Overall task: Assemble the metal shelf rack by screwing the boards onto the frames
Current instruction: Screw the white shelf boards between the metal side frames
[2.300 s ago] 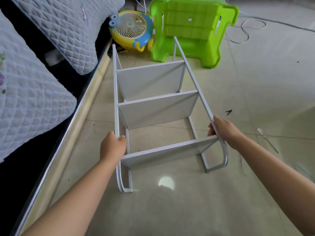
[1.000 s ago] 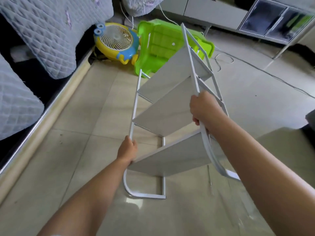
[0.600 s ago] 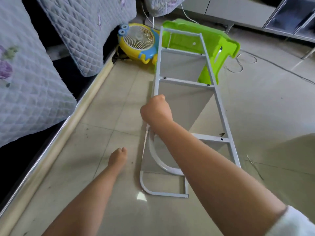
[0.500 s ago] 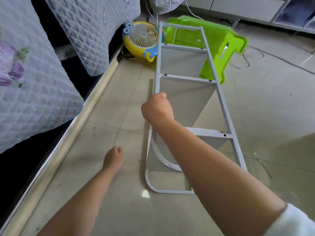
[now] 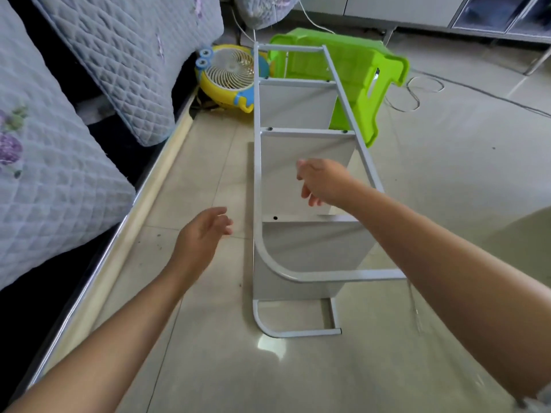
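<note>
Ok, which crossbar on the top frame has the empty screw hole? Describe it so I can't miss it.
The white shelf rack lies on its side on the tiled floor. On its upper frame, take the crossbar just under the right hand. Its left end shows an open dark hole; the farther crossbars carry screw heads.

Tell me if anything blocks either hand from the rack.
Nothing visible does. The left hand hangs open over bare floor just left of the rack; the right hand hangs open right above its upper frame. Neither hand holds anything.
</note>
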